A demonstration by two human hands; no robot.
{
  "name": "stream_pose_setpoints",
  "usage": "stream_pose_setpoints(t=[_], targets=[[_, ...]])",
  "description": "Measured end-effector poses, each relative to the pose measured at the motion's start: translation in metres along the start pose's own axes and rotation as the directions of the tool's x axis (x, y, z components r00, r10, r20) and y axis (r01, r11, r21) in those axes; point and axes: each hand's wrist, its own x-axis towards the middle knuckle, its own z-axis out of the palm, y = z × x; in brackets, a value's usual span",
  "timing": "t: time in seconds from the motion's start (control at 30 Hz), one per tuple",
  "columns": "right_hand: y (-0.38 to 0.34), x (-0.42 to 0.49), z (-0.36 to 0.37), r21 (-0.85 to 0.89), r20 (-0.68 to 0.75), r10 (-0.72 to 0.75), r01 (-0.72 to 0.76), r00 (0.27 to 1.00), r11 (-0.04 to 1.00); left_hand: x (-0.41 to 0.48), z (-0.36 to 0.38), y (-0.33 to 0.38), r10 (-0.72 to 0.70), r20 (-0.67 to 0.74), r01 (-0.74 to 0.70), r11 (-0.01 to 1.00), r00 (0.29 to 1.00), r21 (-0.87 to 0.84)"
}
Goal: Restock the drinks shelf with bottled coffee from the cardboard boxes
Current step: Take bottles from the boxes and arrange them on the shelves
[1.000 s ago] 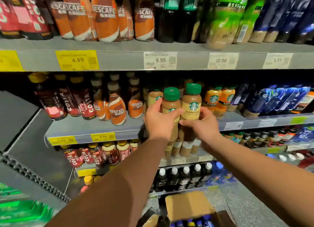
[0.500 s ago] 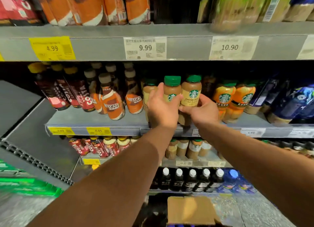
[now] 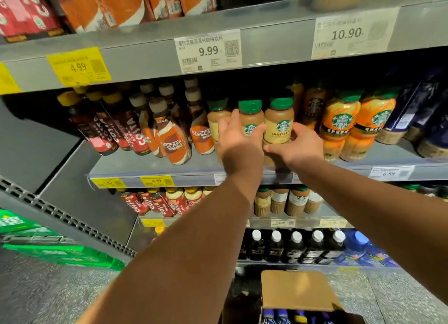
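Observation:
Two tan Starbucks coffee bottles with green caps stand side by side at the front of the middle grey shelf [image 3: 145, 168]. My left hand [image 3: 236, 139] wraps the left bottle [image 3: 251, 120]. My right hand [image 3: 299, 146] grips the low part of the right bottle [image 3: 278, 125], labelled cheese latte. Their bases are hidden behind my hands, so contact with the shelf cannot be judged. Another matching bottle [image 3: 217, 116] stands just left. An open cardboard box [image 3: 295, 289] holding several dark bottles sits on the floor below.
Nescafe bottles [image 3: 171, 142] and Costa bottles [image 3: 114, 134] fill the shelf's left side, orange Starbucks bottles [image 3: 339, 125] the right. The upper shelf edge with price tags [image 3: 208, 51] hangs close above. Lower shelves hold more bottles. Green packs [image 3: 55, 251] lie on the floor at left.
Both hands carried the two bottles forward and deeper onto the middle shelf. The view moved closer and tilted, so the shelf fills more of the frame.

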Motion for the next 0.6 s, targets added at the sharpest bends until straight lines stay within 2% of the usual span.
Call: stream_pose_setpoints(t=[0.13,0.23,0.3,0.37,0.43,0.5,0.57,0.6], targets=[[0.001,-0.007,0.002,0.0,0.013,0.002,-0.002,1.0,1.0,-0.001,-0.003,0.002,-0.082,-0.003,0.082,0.996,0.997,0.023],[0.003,-0.013,0.006,-0.021,0.05,0.014,-0.013,0.999,1.0,-0.015,-0.004,-0.002,-0.07,0.012,0.071,0.996,0.997,-0.045],[0.004,-0.019,0.007,-0.052,0.036,0.072,-0.07,0.997,0.996,-0.028,-0.011,-0.009,-0.032,0.01,0.033,0.999,0.999,-0.031],[0.004,-0.03,0.006,-0.083,-0.026,0.105,-0.107,0.994,0.991,-0.038,-0.025,-0.019,0.009,0.031,-0.011,0.998,0.999,0.057],[0.007,-0.046,0.005,-0.164,-0.066,0.07,-0.081,0.995,0.983,-0.049,-0.045,-0.033,0.037,0.145,-0.071,0.971,0.989,0.23],[0.01,-0.068,0.007,-0.305,0.062,0.055,-0.033,0.997,0.952,-0.06,-0.068,-0.05,-0.019,0.365,-0.155,0.884,0.931,0.442],[0.01,-0.098,0.018,-0.532,0.281,0.118,0.053,0.952,0.845,-0.074,-0.097,-0.065,-0.193,0.571,-0.27,0.733,0.798,0.625],[0.009,-0.115,0.027,-0.64,0.37,0.171,0.117,0.913,0.759,-0.083,-0.112,-0.073,-0.281,0.625,-0.318,0.669,0.729,0.672]])
